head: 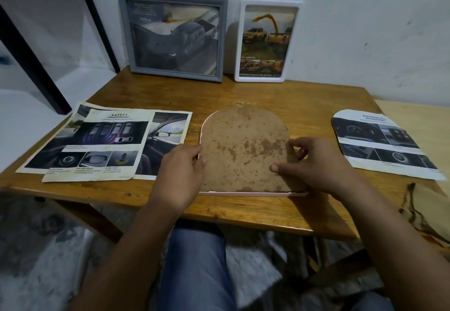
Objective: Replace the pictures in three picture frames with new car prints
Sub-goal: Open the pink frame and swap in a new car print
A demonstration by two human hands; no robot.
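1. Your left hand (181, 172) grips the left edge of the arched pink frame (253, 193), which lies face-down mid-table (219, 91).
2. Your right hand (314, 164) pinches its stained brown backing board (243, 147).
3. 2 car prints (104, 140) lie left, 1 arched print (382, 142) right.

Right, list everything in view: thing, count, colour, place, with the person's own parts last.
wooden table: one, brown, under everything.
grey frame: one, leaning on the wall, back left.
white frame: one, leaning on the wall, back centre.
pink arched frame: one, face down, centre front.
backing board: one, stained brown, on the pink arched frame.
car prints: two overlapping, left.
arched print: one, right.
black metal stand: one, far left.
left hand: at the frame's left edge.
right hand: fingers on the board's right side.
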